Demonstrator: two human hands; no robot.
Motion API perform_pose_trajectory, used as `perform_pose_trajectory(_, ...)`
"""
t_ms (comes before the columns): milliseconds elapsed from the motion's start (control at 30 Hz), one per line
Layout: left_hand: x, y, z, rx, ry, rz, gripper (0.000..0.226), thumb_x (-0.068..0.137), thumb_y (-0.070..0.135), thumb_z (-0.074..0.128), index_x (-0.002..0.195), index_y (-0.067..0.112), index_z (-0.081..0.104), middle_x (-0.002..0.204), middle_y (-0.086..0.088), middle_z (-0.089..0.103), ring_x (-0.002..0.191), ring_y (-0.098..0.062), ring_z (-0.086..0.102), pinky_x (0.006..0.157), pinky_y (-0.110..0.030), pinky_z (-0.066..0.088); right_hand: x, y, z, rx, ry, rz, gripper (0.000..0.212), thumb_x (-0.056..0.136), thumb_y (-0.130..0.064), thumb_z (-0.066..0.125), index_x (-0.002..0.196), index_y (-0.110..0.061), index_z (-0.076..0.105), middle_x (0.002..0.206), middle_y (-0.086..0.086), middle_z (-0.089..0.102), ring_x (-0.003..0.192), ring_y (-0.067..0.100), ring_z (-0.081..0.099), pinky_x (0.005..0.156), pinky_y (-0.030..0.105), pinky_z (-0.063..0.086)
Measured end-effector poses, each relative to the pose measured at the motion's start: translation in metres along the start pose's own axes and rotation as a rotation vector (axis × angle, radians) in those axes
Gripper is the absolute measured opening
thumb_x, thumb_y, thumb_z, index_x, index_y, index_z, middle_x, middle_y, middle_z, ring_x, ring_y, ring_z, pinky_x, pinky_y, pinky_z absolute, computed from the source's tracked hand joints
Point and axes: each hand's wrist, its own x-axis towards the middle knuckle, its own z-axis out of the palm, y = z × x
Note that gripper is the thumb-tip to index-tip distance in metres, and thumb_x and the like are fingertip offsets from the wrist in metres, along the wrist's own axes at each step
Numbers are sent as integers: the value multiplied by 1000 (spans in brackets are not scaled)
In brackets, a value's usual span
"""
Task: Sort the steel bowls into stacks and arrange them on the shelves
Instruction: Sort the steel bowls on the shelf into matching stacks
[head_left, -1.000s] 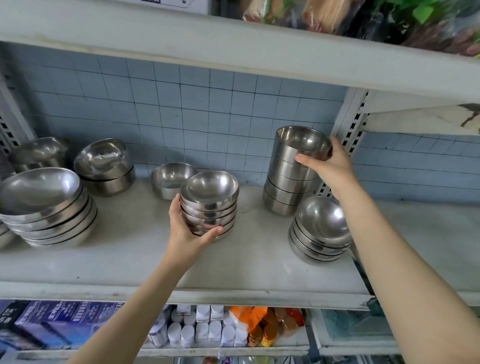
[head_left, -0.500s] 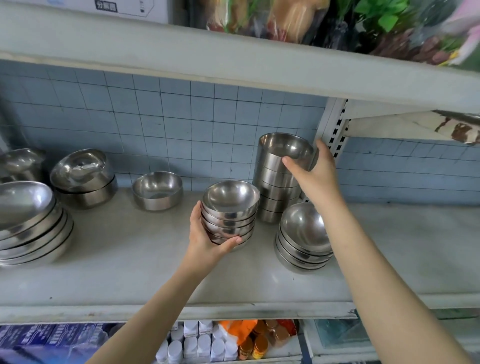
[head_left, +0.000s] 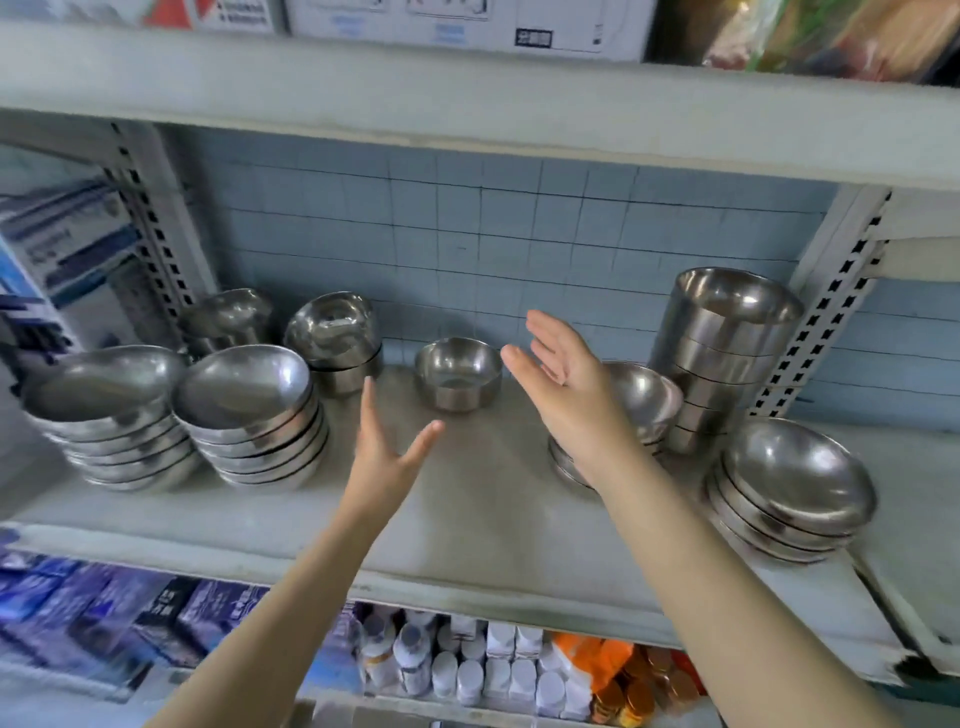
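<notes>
Steel bowls stand in stacks on the grey shelf (head_left: 467, 525). A single small bowl (head_left: 457, 373) sits at the back middle. My left hand (head_left: 387, 452) is open, fingers spread, just in front of it and holding nothing. My right hand (head_left: 563, 379) is open, palm facing left, right of that bowl. Partly hidden behind my right wrist is a small stack of rounded bowls (head_left: 641, 400). A tall stack of straight-sided bowls (head_left: 727, 353) stands at the back right, a wide stack (head_left: 789, 488) in front of it. Two wide stacks (head_left: 104, 415) (head_left: 254, 415) stand at the left.
Two more bowl stacks (head_left: 332, 340) (head_left: 228, 319) stand at the back left by the tiled wall. Perforated shelf uprights (head_left: 831, 306) (head_left: 150, 223) flank the bay. Boxes (head_left: 67, 260) stand at the far left. Bottles and jars (head_left: 467, 670) fill the shelf below.
My left hand has let go of the small rounded stack, which now rests by the tall stack. My right hand left the tall stack. Both hands have moved toward the single bowl. The view shifted left.
</notes>
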Motion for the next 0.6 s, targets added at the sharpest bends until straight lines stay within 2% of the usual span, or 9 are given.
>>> perform_pose_trajectory(100,18,-11,-15,7,61,-33,104,87,48,68,158,28,-5,167,9,0,150,-1,2,124,-31,8,12,31,42,67,-8,87,63,95,-38,64,150,-33,35,158,-13,34,144,4,32,115,25,29)
perform_pose_trajectory(200,35,-18,-14,40,107,-75,108,90,50,64,156,22,-15,161,13,-20,141,5,-16,117,-22,-8,30,64,64,57,35,192,79,92,-45,66,156,-37,20,162,-17,22,144,1,25,110,23,25)
perform_pose_trajectory(267,49,-21,-9,47,176,-117,111,88,53,64,156,17,-17,162,6,-23,141,3,-18,111,-16,-16,42,82,69,38,54,249,88,89,-50,67,158,-39,13,164,-18,15,146,1,21,113,26,23)
perform_pose_trajectory(367,71,-21,-5,121,353,-188,117,84,60,64,157,10,-12,165,-7,-16,150,-12,-12,97,-4,-29,58,103,70,23,34,305,94,87,-53,68,158,-41,7,165,-16,13,150,5,17,117,30,21)
perform_pose_trajectory(400,78,-22,-5,110,407,-209,119,82,63,65,156,9,-11,166,-9,-13,152,-16,-10,102,-8,-27,62,108,71,22,18,313,96,87,-53,69,158,-41,6,165,-15,14,150,6,18,115,29,21)
perform_pose_trajectory(467,90,-27,-7,141,494,-220,124,77,72,62,156,7,-7,166,-13,-5,153,-22,-4,118,-24,-12,69,115,71,40,-9,323,97,86,-50,72,157,-42,6,164,-15,17,149,8,20,112,27,22)
perform_pose_trajectory(533,99,-32,-10,230,557,-219,126,75,77,59,156,1,-2,165,-18,1,153,-28,2,122,-35,-2,75,120,72,63,-21,318,100,84,-45,76,157,-40,7,161,-14,21,148,7,22,110,24,22)
perform_pose_trajectory(600,106,-33,-12,247,593,-210,125,77,71,65,155,-2,0,164,-20,3,153,-29,3,121,-36,-1,81,127,71,72,-25,307,108,79,-41,82,157,-37,8,160,-13,26,145,6,26,111,24,24)
